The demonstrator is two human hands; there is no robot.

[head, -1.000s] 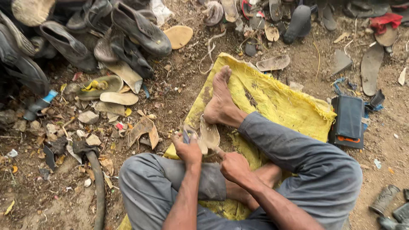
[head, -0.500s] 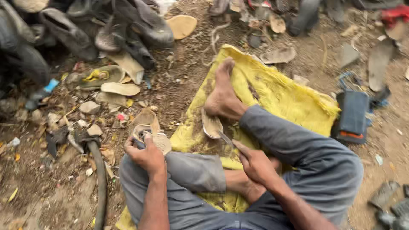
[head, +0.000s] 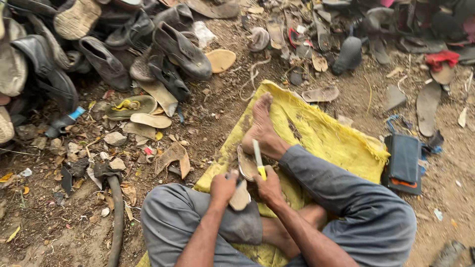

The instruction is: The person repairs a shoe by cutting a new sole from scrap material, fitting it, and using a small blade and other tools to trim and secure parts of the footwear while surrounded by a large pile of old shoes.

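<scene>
Yellow sacking (head: 326,133) spreads over the dirt ground (head: 222,113) under the seated person, edges crumpled. Left hand (head: 223,187) has its grip clamped on a worn shoe sole (head: 241,197), pressed against the bent knee just below the bare foot (head: 261,129). Right hand (head: 268,187) is closed tight around a yellow-handled knife (head: 259,159), blade pointing up past the sole's edge. Not much free room: a heap of old black shoes (head: 168,49) crowds the upper left, loose soles (head: 148,120) lie scattered beside it, and a dark bag (head: 403,160) sits at the sack's right edge.
</scene>
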